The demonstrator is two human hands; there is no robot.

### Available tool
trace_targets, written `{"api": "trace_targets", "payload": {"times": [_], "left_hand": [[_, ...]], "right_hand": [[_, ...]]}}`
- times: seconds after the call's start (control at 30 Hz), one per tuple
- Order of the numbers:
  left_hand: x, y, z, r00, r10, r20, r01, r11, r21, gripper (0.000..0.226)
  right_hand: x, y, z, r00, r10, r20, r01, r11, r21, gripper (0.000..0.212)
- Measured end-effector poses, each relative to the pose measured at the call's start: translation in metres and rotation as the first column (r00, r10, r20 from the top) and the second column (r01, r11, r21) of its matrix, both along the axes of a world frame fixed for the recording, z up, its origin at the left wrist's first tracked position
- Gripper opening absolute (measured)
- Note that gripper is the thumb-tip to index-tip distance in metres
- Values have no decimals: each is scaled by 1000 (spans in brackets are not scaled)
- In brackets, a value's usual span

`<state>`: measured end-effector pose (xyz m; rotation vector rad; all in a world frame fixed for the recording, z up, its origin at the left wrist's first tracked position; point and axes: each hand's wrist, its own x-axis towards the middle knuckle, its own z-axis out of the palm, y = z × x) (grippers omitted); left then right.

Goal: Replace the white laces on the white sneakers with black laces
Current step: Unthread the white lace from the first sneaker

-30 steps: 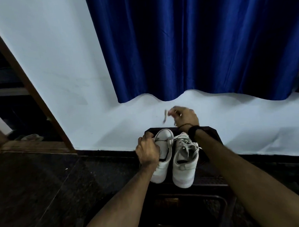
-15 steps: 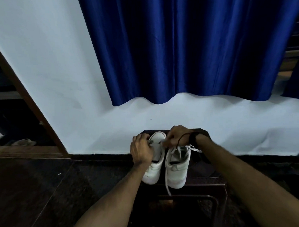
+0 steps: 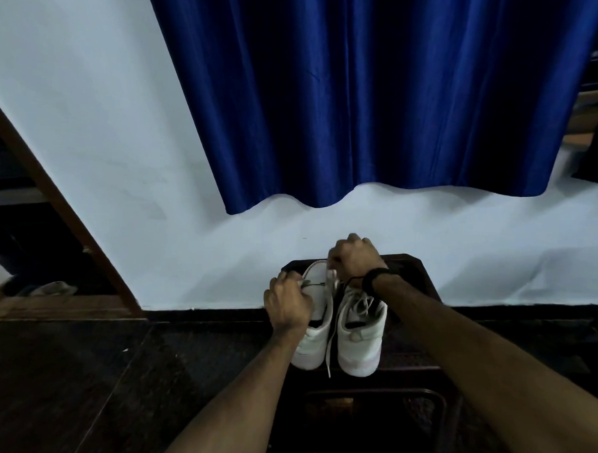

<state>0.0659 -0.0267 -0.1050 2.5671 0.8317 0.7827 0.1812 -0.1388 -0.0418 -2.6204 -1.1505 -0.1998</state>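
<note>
Landmark: the dark stool (image 3: 416,265) under the blue curtain (image 3: 365,99). At its left edge the left hand (image 3: 287,303) still grips the left sneaker (image 3: 315,329), fingers curled over its upper. Just right, a freed white lace (image 3: 330,351) hangs between the pair. The right hand (image 3: 356,258), down a moment ago, has risen again over the stool's far side, fingers pinching lace: another eyelet is likely cleared. The right sneaker (image 3: 361,335) remains laced.

Two sneakers (image 3: 341,334) side by side on stool (image 3: 422,276), toes toward wall (image 3: 90,114). Curtain (image 3: 365,92) above, behind. Left hand (image 3: 289,304) on left sneaker; right hand (image 3: 356,259) above toes.
</note>
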Motion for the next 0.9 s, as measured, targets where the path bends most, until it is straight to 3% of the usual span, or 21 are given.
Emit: {"api": "trace_targets", "payload": {"times": [0.07,0.1,0.17,0.23,0.3,0.37,0.43,0.5,0.57,0.63,0.7,0.73,0.77,0.83,0.9], "left_hand": [[1,0,0,1000,-1,-23,1,1000,13,35],[1,-1,1,999,-1,-33,2,1000,24,36],[2,-2,2,998,4,-55,-2,1000,28,35],[2,-2,3,997,-2,-73,3,1000,19,35],[2,-1,4,996,-30,-84,32,999,14,37],[6,-1,8,998,-64,-27,64,998,20,33],[14,-5,15,993,-119,29,116,990,77,33],[20,-13,23,971,-239,-25,240,959,148,41],[22,-18,27,955,-284,-81,293,946,140,28],[24,-15,29,971,-239,-19,240,971,26,20],[26,-7,36,973,-193,128,210,968,-138,24],[27,-3,43,958,-183,220,233,946,-225,25],[28,-1,51,934,-194,301,283,914,-291,25],[30,-5,72,871,-273,407,411,859,-304,26],[29,-15,90,807,-365,464,519,813,-263,28]], "right_hand": [[5,0,4,999,-35,37,27,980,195,20],[9,0,9,999,-44,-23,50,943,329,20],[13,-1,28,965,71,-252,102,785,611,20],[8,-4,58,854,297,-428,196,579,792,19],[-1,-10,86,719,482,-501,261,480,837,20],[-9,-13,98,620,573,-535,263,490,831,20],[-15,-12,97,575,618,-536,231,505,831,19],[-20,-10,96,541,657,-525,228,486,844,20],[-21,-10,96,561,647,-517,243,468,850,21],[-16,-13,92,671,520,-528,229,533,815,22],[-8,-21,82,855,256,-450,135,729,671,9],[-7,-26,76,896,157,-416,105,835,540,7],[-6,-29,67,910,94,-403,81,915,395,26],[-9,-27,52,893,85,-443,-9,985,171,55],[-11,-18,37,905,88,-416,-66,996,67,49]]}}
